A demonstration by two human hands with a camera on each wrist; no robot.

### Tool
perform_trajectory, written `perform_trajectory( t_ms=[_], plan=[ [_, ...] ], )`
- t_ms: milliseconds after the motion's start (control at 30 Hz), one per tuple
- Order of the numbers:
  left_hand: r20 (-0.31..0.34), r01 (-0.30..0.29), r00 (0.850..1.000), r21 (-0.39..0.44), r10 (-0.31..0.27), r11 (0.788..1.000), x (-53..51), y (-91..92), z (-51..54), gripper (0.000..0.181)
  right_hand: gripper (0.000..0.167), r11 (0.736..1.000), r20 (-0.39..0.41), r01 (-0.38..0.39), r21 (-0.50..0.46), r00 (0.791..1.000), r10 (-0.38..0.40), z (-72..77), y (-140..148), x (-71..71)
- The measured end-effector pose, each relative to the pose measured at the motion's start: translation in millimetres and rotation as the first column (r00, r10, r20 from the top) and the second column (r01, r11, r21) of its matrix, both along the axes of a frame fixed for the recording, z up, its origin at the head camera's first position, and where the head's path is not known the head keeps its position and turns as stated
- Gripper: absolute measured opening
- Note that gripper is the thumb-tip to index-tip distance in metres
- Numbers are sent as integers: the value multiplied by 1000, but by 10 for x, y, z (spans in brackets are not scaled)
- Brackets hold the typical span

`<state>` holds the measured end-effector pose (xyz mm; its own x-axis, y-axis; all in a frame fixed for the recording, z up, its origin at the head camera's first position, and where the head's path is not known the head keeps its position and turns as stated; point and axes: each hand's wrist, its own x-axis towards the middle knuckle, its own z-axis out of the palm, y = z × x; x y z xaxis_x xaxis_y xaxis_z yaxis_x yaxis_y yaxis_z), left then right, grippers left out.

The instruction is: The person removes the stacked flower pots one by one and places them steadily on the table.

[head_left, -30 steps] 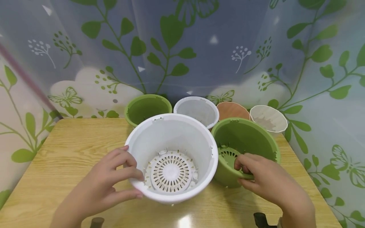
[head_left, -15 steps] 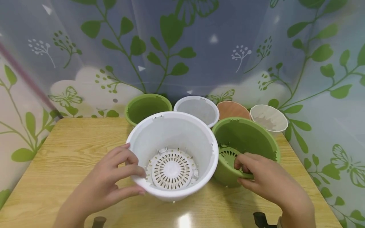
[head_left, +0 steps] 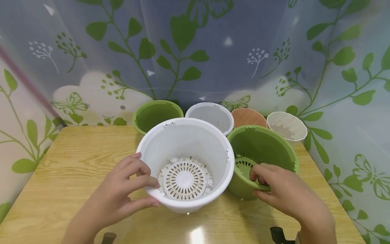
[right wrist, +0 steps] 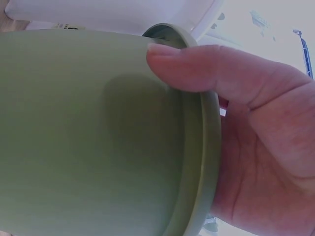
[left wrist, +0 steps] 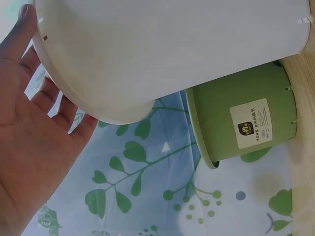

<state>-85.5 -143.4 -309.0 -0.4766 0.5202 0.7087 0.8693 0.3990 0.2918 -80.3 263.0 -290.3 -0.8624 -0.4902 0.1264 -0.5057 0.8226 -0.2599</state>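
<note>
My left hand [head_left: 128, 186] grips the near-left rim of a large white flowerpot [head_left: 189, 139], whose slotted base shows inside. In the left wrist view, the left thumb lies outside this white flowerpot [left wrist: 147, 49] and the fingers reach over its rim. To its right, my right hand [head_left: 280, 186] holds the near rim of a green flowerpot [head_left: 262, 145], fingers curled inside. The right wrist view shows the thumb pressed against the outer wall of that green flowerpot [right wrist: 88, 137]. The two pots stand side by side, their rims close together.
Along the back stand another green pot [head_left: 158, 115], a smaller white pot [head_left: 210, 117], a terracotta-coloured pot [head_left: 248, 118] and a cream fluted pot [head_left: 287, 125]. Wooden tabletop [head_left: 70, 162] extends to the left. A leaf-printed curtain [head_left: 243, 67] hangs behind and on both sides.
The white flowerpot has shifted slightly right and away from me, with my left hand moving along on its rim. My right hand and the green flowerpot stay practically in place.
</note>
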Motion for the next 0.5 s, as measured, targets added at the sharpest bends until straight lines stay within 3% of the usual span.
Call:
perform_trajectory(
  t_ms=[367, 500],
  plan=[
    [4, -10, 1000, -7, 10, 1000, 4, 4, 0, 31, 36, 1000, 18, 13, 4, 1000, -13, 10, -12, -3],
    [11, 7, 1000, -1, -7, 1000, 14, 4, 26, 30, 38, 999, -10, 34, 1, 999, -34, 7, -28, -1]
  ],
)
